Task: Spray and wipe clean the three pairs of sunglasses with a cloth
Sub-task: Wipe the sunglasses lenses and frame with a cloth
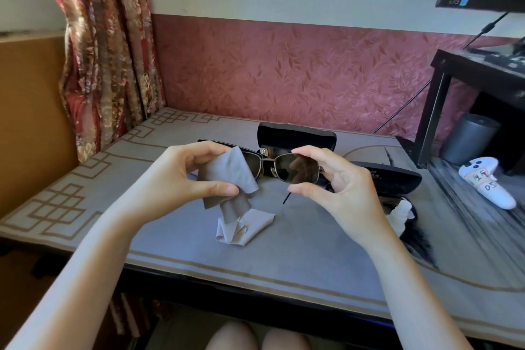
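Wiping in progress: one pair of metal-framed sunglasses (287, 169) is held above the middle of the bench (176, 241), lenses turned toward the wearer so that smears can be seen.

- Right hand (338, 187): closed lightly on the frame's outer edge, thumb below and fingers on top, so the dark lens is left untouched.
- Left hand (187, 176): pinched shut on a grey cloth (227, 176), which is wrapped over the other lens, apparently so both faces are rubbed at once; the cloth's tail hangs down toward the bench.
- A second, paler cloth (244, 229) is left crumpled at 6 o'clock of the sunglasses.
- An open black case (297, 136) is stood at 12 o'clock, with another pair partly hidden behind the hands.
- A further dark case (395, 176) is lain at 3 o'clock.
- No spray bottle can be identified with certainty.
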